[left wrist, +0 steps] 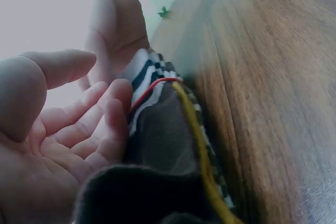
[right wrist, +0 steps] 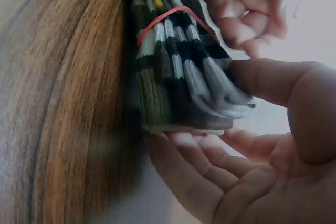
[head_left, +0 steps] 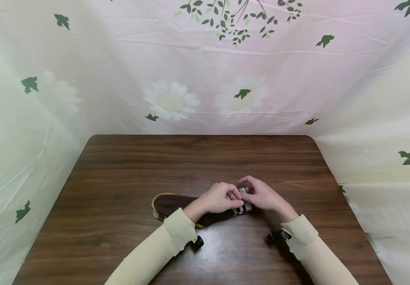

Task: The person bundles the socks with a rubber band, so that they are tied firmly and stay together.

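Note:
A stack of long dark brown socks point(head_left: 176, 202) with striped cuffs and yellow edging lies lengthwise on the table. Round it near the cuffs runs a thin red rubber band point(right wrist: 176, 10). My left hand point(head_left: 220, 198) is over the banded part; in the left wrist view its loosely bent fingers point(left wrist: 118, 108) lie against the side of the stack, thumb apart. At the cuff end is my right hand point(head_left: 266, 196). In the right wrist view its thumb point(right wrist: 268, 80) rests on the upper cuffs while the other fingers bend under the cuff edges.
The brown wooden table point(head_left: 126, 162) has rounded far corners. Pale cloth point(head_left: 205, 79) printed with leaves, birds and flowers hangs behind it and at both sides. Small black devices point(head_left: 197, 242) are worn at both wrists.

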Demonstrator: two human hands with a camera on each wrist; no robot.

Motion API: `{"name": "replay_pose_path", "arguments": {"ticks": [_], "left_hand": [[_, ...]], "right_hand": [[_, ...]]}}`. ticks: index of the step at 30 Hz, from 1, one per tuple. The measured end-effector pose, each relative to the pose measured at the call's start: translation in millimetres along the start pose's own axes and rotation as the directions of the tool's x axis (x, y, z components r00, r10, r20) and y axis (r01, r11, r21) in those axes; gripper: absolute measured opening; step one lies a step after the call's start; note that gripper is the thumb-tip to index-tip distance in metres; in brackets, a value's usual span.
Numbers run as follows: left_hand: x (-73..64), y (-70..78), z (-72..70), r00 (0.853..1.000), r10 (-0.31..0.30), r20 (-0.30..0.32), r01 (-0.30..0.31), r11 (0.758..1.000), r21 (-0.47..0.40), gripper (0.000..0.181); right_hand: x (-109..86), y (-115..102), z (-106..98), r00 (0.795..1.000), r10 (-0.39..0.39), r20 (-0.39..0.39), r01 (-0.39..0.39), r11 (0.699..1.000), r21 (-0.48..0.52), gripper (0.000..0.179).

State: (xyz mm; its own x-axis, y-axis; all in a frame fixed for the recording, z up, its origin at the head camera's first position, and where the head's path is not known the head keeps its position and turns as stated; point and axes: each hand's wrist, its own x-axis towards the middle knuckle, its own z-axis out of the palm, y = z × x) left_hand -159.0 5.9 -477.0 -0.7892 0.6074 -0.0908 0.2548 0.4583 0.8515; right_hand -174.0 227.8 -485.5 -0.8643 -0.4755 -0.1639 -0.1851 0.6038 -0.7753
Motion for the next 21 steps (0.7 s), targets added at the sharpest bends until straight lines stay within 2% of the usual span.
{"name": "replay_pose_path", "arguments": {"ticks": [5,8,12,15,17,21], "left_hand": [[1.7,-5.6,0.7,0.999,-0.032,-0.017,0.031,0.999,-0.044,0.012],[0.2,-8.1,0.4,0.997,-0.067,-0.036,0.064,0.995,-0.081,0.015],[-3.9,-10.5,-0.9,0.99,-0.121,-0.071,0.109,0.981,-0.161,0.022],[-6.6,-11.4,-2.1,0.979,-0.179,-0.097,0.153,0.961,-0.23,0.032],[-8.6,-10.7,-3.2,0.966,-0.232,-0.112,0.195,0.942,-0.273,0.04],[-13.5,-8.6,-7.6,0.938,-0.32,-0.13,0.263,0.906,-0.331,0.058]], "right_hand": [[-2.5,-1,-1,0.999,0.052,0.0,-0.052,0.988,0.146,0.043],[-4.0,-1,-2,0.996,0.087,0.006,-0.086,0.966,0.245,0.044],[-6.9,-3,-3,0.996,0.085,0.006,-0.081,0.927,0.367,0.04],[-9.0,-5,-3,0.997,0.072,-0.006,-0.062,0.892,0.447,0.036],[-9.8,-7,-3,0.998,0.056,-0.013,-0.043,0.874,0.484,0.035],[-10.2,-12,1,1.0,-0.029,0.0,0.024,0.829,0.559,0.039]]}}
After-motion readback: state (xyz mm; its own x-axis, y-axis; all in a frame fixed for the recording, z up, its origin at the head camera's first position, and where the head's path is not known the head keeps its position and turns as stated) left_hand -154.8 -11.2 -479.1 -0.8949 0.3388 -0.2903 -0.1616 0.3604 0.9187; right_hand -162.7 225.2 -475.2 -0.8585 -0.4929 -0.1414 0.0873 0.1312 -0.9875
